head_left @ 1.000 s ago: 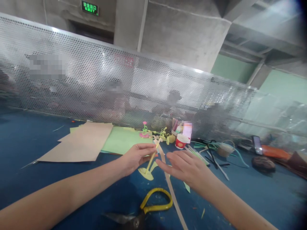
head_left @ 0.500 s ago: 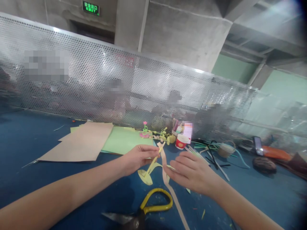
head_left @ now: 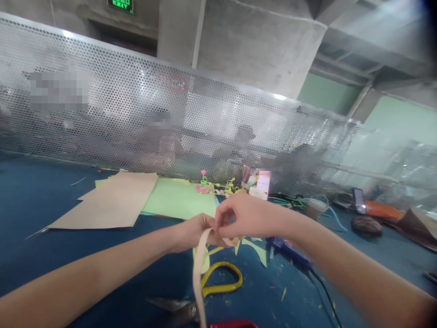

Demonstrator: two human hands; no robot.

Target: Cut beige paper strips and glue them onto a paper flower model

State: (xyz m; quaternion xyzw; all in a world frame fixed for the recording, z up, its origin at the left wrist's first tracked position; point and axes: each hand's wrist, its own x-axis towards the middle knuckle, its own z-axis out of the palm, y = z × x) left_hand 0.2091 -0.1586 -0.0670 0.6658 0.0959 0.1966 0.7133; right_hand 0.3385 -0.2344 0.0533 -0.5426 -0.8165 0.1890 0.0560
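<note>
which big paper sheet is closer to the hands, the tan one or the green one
The light green sheet: its right end lies just beyond the left hand, while the tan sheet sits farther left.

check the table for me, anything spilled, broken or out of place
Nothing looks spilled or broken. The one untidy patch is on the blue tabletop, right of the yellow-handled scissors: small yellowish scraps lie scattered there, loose rather than gathered. The pale strip at the left hand and right hand shows no visible tear.
</note>
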